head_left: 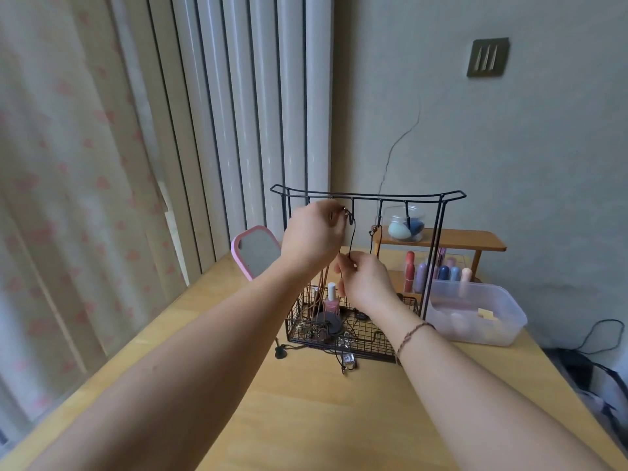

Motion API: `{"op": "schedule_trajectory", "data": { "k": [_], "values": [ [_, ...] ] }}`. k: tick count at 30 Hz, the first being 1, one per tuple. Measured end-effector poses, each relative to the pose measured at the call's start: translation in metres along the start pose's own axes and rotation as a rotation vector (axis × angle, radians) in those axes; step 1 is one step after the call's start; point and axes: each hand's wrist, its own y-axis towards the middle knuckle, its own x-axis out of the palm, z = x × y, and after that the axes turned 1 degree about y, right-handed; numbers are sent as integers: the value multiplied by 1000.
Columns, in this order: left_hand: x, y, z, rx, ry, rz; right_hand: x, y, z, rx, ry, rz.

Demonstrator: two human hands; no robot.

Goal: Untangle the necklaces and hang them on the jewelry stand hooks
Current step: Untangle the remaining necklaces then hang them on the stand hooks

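Head view of a wooden tabletop (306, 419) carrying a black wire jewelry stand (367, 195) with a mesh basket base (360, 334). The left hand (314, 232) is raised to the stand's top rail, its fingertips pinched closed on the upper end of a black cord necklace (352, 239) just beside a hook (352, 207); whether the cord already rests on the hook cannot be told. The right hand (365, 280), below and slightly right of the left hand, pinches the same cord lower down, so the cord runs nearly vertical between the two hands. A braided bracelet (413, 334) circles the right wrist. To the right of the left hand, a second cord with brown beads (373, 232) hangs from another hook. Beneath the right hand, the basket holds a pink nail polish bottle (332, 302) and tangled dark jewelry; a cord end and a small clasp spill over the basket's near edge onto the tabletop. Behind the left hand stands a pink-framed mirror (256, 251). Right of the right hand sit a clear plastic tub (475, 314) and a small wooden shelf (452, 239).
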Motion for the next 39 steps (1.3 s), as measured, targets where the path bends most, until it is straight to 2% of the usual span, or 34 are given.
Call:
{"op": "schedule_trajectory", "data": {
  "k": [8,12,14,17,21,23,27,34,37,39],
  "values": [
    [-2,6,0,23,168,-29,18,0,30,36,-172,-67],
    [4,-3,-4,35,66,4,20,0,33,5,-339,-72],
    [8,-15,-7,94,45,13,24,-4,38,-31,-458,-124],
    [12,-34,-12,155,47,18,33,-14,48,-63,-512,-247],
    [23,-48,-25,119,223,-117,34,-34,58,-154,-631,-422],
    [31,-54,-34,77,298,-210,33,-47,62,-180,-677,-452],
    [40,-72,-51,30,252,-382,33,-63,68,-186,-680,-412],
    [29,-82,-56,-9,-25,-545,36,-68,76,-166,-613,-345],
    [22,-86,-55,-85,-176,-568,36,-69,79,-125,-546,-216],
    [16,-91,-52,-126,-287,-527,33,-66,84,-9,-377,-106]
  ]
}}
